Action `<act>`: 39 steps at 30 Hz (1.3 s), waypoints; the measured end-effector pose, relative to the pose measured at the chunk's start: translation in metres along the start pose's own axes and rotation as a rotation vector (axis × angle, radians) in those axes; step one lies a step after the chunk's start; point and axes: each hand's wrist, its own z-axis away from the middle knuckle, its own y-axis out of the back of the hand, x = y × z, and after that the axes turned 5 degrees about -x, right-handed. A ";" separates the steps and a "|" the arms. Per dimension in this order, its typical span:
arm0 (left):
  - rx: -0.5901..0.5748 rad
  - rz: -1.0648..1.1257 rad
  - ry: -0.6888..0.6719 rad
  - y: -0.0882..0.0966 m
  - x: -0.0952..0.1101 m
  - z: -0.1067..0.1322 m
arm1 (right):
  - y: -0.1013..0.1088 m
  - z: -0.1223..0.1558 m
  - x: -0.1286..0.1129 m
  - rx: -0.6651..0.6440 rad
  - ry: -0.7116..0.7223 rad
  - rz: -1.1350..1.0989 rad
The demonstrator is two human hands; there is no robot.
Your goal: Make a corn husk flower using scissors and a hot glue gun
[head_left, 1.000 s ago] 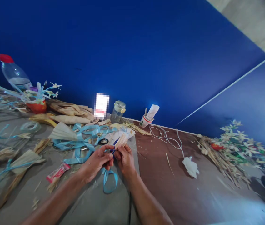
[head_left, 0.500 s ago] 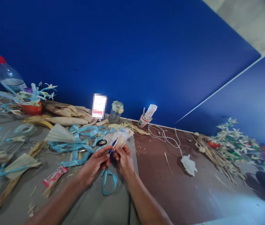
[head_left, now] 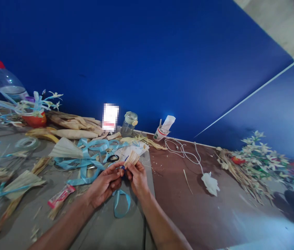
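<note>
My left hand and my right hand meet in front of me, both closed. Between the fingers of my right hand stands a pale dried husk piece, with fine lengthwise ridges. At its lower left side, a dark blue strip shows in part, pinched by my left fingertips. The rest of it is hidden behind the fingers. Just below the hands, a loop of light blue ribbon hangs or lies; whether it is joined to the held piece I cannot tell.
Tangled blue ribbon, black-handled scissors and a pink wrapper lie left. Behind are dried husks, a jar and a cup. A white cable, crumpled tissue and white flowers are right.
The dark blue strip shows less between the hands than before. The left fingers have shifted slightly against the husk piece, which stays in the right hand. The view has moved a little.
</note>
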 end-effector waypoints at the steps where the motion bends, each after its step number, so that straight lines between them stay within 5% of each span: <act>1: -0.001 0.009 0.002 0.000 0.000 0.000 | 0.000 0.000 0.000 0.000 0.000 0.007; 14: 0.034 0.000 -0.045 -0.002 0.018 0.007 | 0.000 0.004 0.001 -0.015 0.015 -0.007; 20: 0.169 -0.073 0.058 -0.001 0.025 0.007 | -0.003 0.010 0.002 -0.147 -0.067 0.086; 32: 0.151 -0.195 -0.031 0.002 0.028 0.007 | -0.005 0.018 0.005 -0.313 -0.163 0.237; 39: 0.091 -0.258 -0.038 -0.002 0.023 0.010 | -0.005 0.017 -0.004 -0.141 -0.065 0.356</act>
